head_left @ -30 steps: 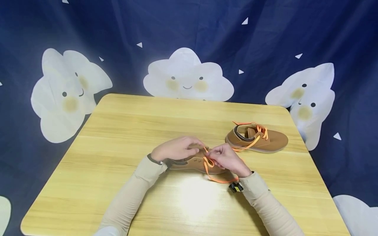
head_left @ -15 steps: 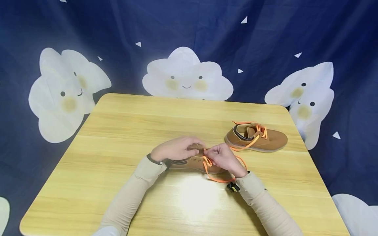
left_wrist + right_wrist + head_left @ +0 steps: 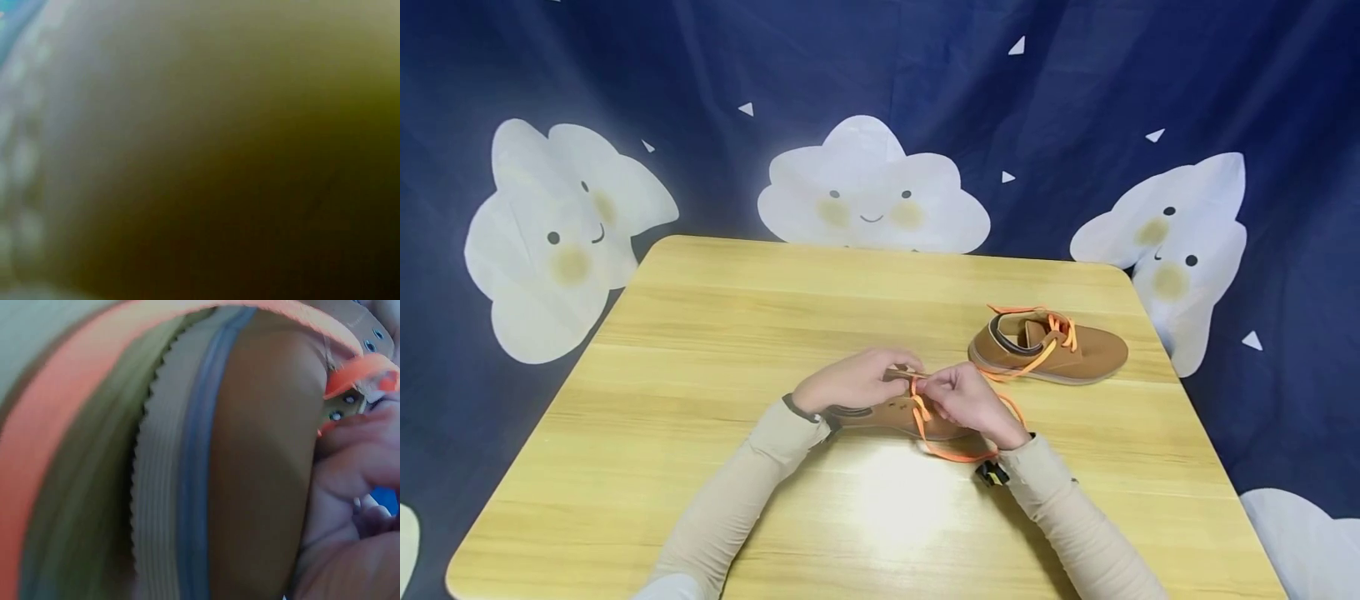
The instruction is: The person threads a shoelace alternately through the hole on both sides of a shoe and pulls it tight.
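A brown shoe [image 3: 887, 414] with an orange shoelace [image 3: 955, 457] lies near the table's middle, toe to the right. My left hand [image 3: 857, 379] reaches over its opening, thumb and fingers bent round the upper edge by the tongue. Close beside it, my right hand [image 3: 970, 404] pinches the lace at the eyelets; its fingertips hide the exact spot. The right wrist view shows the shoe's ribbed sole edge [image 3: 156, 506], a loose run of lace [image 3: 56, 425] and my curled fingers [image 3: 350, 469]. The left wrist view is a dark blur.
A second brown shoe [image 3: 1097, 350] with orange laces stands at the right rear, toe to the right. The wooden table [image 3: 737, 308] has rounded corners. Behind hangs a dark blue curtain [image 3: 700, 50] printed with clouds. A small black device [image 3: 992, 473] sits at my right wrist.
The small orange loop by my right fingers has shrunk as that hand shifted slightly left. My left fingers have lifted the shoe's upper edge a little. The shoe stays put.
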Demonstrator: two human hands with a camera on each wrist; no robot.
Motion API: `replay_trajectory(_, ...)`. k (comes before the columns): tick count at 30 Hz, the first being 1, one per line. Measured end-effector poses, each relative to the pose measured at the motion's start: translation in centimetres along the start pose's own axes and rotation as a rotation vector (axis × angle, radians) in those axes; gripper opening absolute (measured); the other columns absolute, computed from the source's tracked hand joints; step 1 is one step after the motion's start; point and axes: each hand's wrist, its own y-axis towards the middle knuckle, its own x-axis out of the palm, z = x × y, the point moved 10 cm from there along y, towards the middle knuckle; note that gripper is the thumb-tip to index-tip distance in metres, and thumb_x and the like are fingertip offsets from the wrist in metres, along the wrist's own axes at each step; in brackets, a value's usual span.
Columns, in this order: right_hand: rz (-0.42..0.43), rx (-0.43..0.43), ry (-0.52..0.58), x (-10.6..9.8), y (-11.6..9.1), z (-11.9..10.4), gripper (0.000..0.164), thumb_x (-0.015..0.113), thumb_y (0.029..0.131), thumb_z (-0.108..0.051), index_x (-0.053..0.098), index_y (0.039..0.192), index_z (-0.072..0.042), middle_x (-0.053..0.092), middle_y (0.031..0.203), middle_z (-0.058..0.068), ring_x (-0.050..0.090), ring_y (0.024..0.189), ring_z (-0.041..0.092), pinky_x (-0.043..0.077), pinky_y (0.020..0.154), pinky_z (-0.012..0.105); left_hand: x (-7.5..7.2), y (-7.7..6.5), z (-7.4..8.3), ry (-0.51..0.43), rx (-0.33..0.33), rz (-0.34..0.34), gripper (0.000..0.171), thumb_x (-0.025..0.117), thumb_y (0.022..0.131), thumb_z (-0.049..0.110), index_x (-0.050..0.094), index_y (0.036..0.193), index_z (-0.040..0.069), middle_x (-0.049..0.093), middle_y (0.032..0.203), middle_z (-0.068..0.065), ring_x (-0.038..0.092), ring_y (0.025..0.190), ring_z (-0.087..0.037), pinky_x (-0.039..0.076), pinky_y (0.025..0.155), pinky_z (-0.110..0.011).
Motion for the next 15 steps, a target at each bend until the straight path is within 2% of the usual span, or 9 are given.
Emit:
replay_trajectory(4, 0.008, -0.014, -0.044, -0.8, 0.0, -0.6, 0.028, 0.057, 0.106, -0.017, 0.075, 0.09, -0.002, 0.049, 0.051, -0.004, 0.035, 0.042, 0.006, 0.028, 0.043, 0.021, -0.5, -0.1, 0.1, -0.032, -0.002, 0.04, 0.048, 0.056, 0.098, 0.013, 0.055, 0.145, 0.003, 0.059, 0.149, -0.011, 0.061, 0.135, -0.027, 0.051, 0.111, -0.043)
replay_trajectory(8, 0.112, -0.122, -0.151, -2.5, 0.2, -2.4, 0.017, 0.063, 0.1, -0.011, 0.078, 0.103, -0.004, 0.064, 0.063, 0.006, 0.045, 0.05, 0.007, 0.037, 0.048, 0.022, -1.0, -0.1, 0.6, -0.037, 0.057, 0.071, 0.053, 0.057, 0.095, 0.01, 0.054, 0.148, 0.007, 0.058, 0.15, -0.007, 0.055, 0.139, -0.023, 0.049, 0.113, -0.041)
replay_trajectory(10, 0.136, -0.163, -0.165, -3.0, 0.5, -3.1, 0.015, 0.067, 0.097, -0.011, 0.079, 0.105, -0.005, 0.071, 0.075, 0.01, 0.051, 0.057, 0.01, 0.04, 0.05, 0.023, -1.3, -0.1, 0.9, -0.04, 0.085, 0.091, 0.055, 0.058, 0.093, 0.009, 0.053, 0.149, 0.009, 0.057, 0.151, -0.006, 0.053, 0.142, -0.022, 0.046, 0.116, -0.043)
replay_trajectory(15, 0.107, -0.19, -0.117, -3.1, 1.4, -3.3, 0.018, 0.072, 0.097, -0.02, 0.082, 0.102, -0.005, 0.079, 0.096, 0.013, 0.064, 0.08, 0.012, 0.048, 0.064, 0.022, -2.2, -0.5, 1.6, -0.015, 0.135, 0.134, 0.061, 0.061, 0.092, 0.009, 0.049, 0.152, 0.009, 0.052, 0.156, -0.006, 0.046, 0.148, -0.024, 0.038, 0.123, -0.046)
